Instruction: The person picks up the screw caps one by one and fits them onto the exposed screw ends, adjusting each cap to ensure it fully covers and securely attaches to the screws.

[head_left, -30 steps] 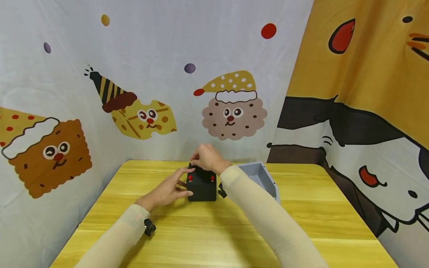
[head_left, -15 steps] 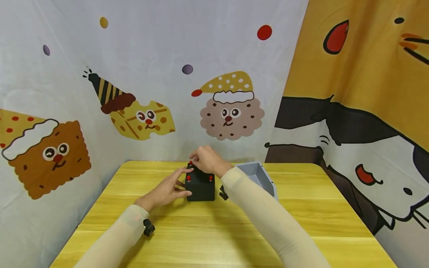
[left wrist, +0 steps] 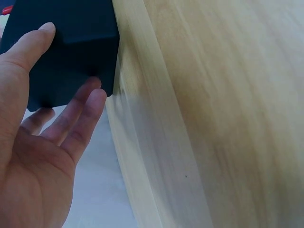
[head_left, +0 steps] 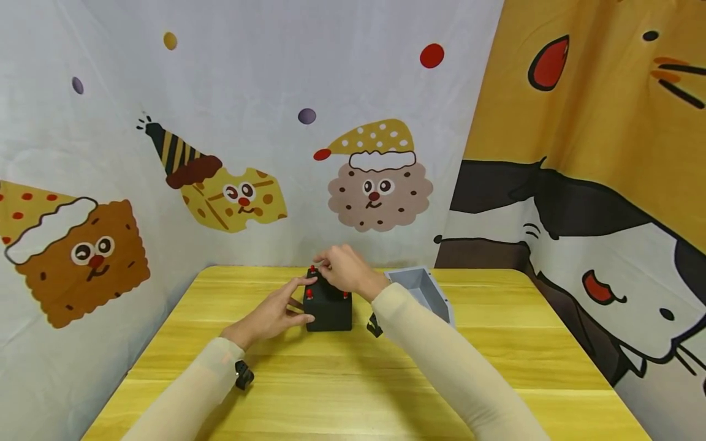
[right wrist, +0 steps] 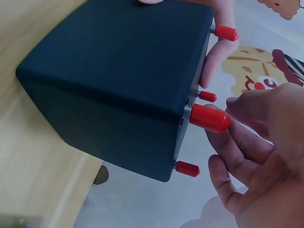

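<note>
A black box (head_left: 328, 315) with red-capped threaded studs on its top stands near the table's back edge. My left hand (head_left: 270, 313) holds its left side, thumb on one face and fingertips on another, as the left wrist view shows. Above the box, my right hand (head_left: 347, 269) has loosely bent fingers and grips nothing visible. In the right wrist view its thumb and fingers are close to a small red cap (right wrist: 207, 96) and a large red cap (right wrist: 209, 118). Near the left index finger stands the rear left cap (head_left: 312, 269). The rear right of the box is hidden by my right hand.
A grey tray (head_left: 436, 294) sits to the right of the box, partly behind my right forearm. Close behind the wooden table (head_left: 331, 386) hangs a printed cloth (head_left: 248, 73). Black wrist cameras are on both wrists.
The right hand has drawn slightly right from the rear left stud, whose red cap now shows where fingers covered it before. The left hand stays on the box. The head view has shifted slightly.
</note>
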Tool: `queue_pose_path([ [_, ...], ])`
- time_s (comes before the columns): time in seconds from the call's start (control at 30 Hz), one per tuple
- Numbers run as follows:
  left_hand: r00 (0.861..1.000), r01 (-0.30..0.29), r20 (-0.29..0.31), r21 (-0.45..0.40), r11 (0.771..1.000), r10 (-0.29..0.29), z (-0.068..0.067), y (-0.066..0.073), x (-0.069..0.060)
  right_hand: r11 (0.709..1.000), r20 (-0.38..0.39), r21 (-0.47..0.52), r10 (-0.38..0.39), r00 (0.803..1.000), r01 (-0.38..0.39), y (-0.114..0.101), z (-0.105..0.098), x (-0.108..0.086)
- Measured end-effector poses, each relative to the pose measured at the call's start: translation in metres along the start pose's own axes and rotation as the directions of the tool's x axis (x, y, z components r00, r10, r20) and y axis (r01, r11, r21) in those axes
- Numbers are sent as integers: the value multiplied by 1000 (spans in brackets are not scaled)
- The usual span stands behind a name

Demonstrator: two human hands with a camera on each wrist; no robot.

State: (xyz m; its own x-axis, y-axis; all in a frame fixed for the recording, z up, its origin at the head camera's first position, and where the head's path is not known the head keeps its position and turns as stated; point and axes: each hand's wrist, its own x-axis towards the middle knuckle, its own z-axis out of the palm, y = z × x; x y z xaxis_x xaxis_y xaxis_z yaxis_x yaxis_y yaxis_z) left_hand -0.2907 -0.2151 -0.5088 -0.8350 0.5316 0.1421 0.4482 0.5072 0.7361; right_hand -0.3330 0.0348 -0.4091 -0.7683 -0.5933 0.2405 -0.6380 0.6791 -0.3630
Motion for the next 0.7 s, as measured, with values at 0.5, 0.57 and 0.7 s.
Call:
queue_pose_path([
  [0.5, 1000, -6, -2, -18, 1000, 6, 4, -4, -2, 995, -39, 83, -50, 998, 53, 5, 5, -16],
  [0.57, 1000, -2, -4, -18, 1000, 2, 3, -5, -1, 994, -46, 93, -55, 997, 59, 5, 3, -18],
  [0.7, 1000, -2, -8, -17, 1000, 2, 2, -6, 0, 993, -57, 95, -64, 996, 70, 5, 1, -24],
])
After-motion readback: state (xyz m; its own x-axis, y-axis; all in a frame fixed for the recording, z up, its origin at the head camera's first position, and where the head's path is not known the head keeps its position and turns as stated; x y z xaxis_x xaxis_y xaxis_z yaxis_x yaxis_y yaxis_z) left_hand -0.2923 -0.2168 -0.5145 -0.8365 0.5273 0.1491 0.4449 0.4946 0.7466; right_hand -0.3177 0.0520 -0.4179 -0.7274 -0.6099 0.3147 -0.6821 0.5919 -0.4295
